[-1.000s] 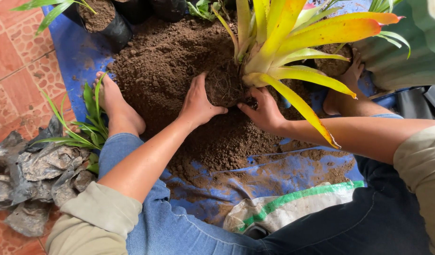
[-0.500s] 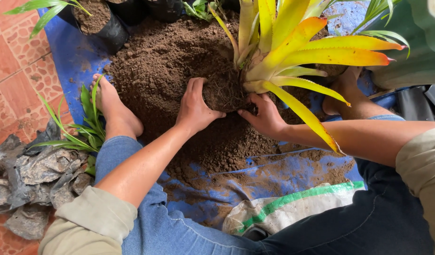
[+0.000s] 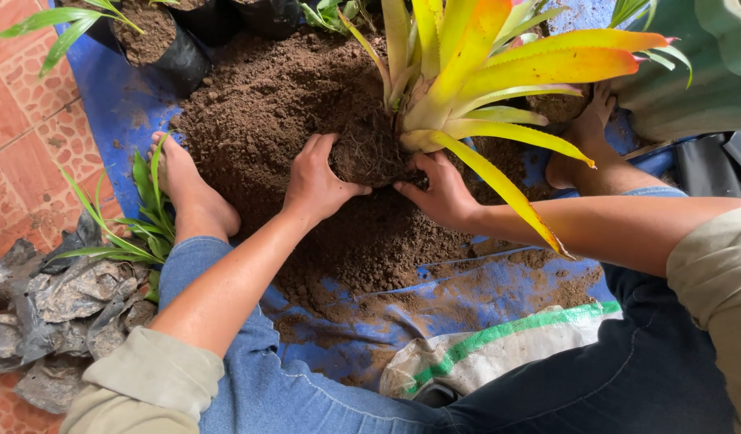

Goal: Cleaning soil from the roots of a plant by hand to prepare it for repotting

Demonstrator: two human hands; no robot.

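I have both hands on the root ball (image 3: pixel 369 153) of a yellow-and-orange bromeliad (image 3: pixel 467 80), which sits on the heap of brown soil (image 3: pixel 282 104) in the middle of the blue tarp (image 3: pixel 113 104). My left hand (image 3: pixel 318 183) cups the left side of the root clump, fingers curled closed against it. My right hand (image 3: pixel 443 193) presses in from the right and below, thumb tucked toward the plant's base, fingers wrapped under the clump. Holding it from both sides seems to keep the crumbly roots together and the leaves upright, clear of the dirt.

My bare feet rest on either side of the heap, the left foot (image 3: pixel 186 189) at its left edge and the right foot (image 3: pixel 587 137) behind the long leaves, so the pile lies between my knees, within easy reach. A black nursery bag (image 3: pixel 157 44) filled with soil stands at the far left. Small green seedlings (image 3: pixel 141 221) lie by my left foot, beside crumpled grey plastic bags (image 3: pixel 57 305) on the tiled floor (image 3: pixel 21 145). A white sack with a green stripe (image 3: pixel 499 345) lies near my lap.
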